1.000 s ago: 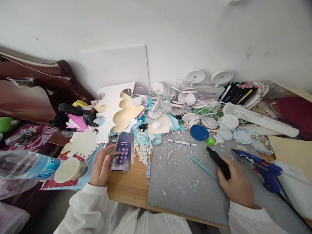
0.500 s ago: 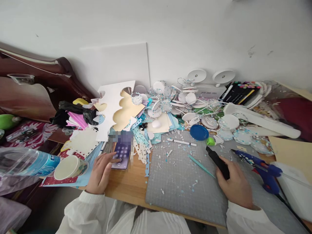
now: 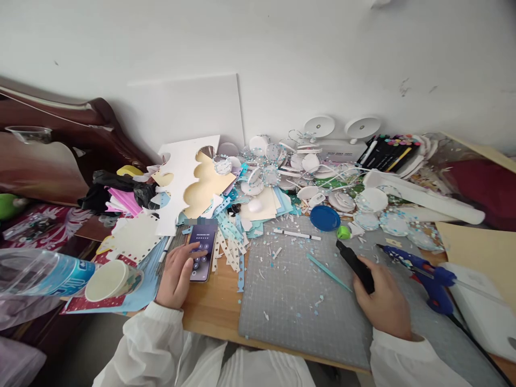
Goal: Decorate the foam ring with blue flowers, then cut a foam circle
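Note:
My left hand [image 3: 178, 273] rests over a smartphone [image 3: 200, 272], fingers stretched out and one fingertip on its lit number keypad. The phone lies face up on the wooden table beside loose paper strips. My right hand [image 3: 385, 298] is wrapped round a black utility knife [image 3: 356, 266] and sits on the grey cutting mat [image 3: 282, 312]. The knife points away from me; whether its blade is out I cannot tell. Just left of it lies a thin turquoise tool [image 3: 328, 272]. To the right is a blue glue gun [image 3: 427, 274] with a glue stick in its back.
A paper cup [image 3: 108, 282] and a plastic bottle [image 3: 48, 271] stand at the left edge. White discs with beaded trim [image 3: 342, 200] pile up along the wall. A blue lid [image 3: 324, 219], a green ball-shaped item [image 3: 343, 232] and a white pen [image 3: 296, 235] lie on the mat among scraps.
My left hand has shifted slightly right and up across the phone, its finger now higher on the keypad. My right hand still grips the knife in about the same place.

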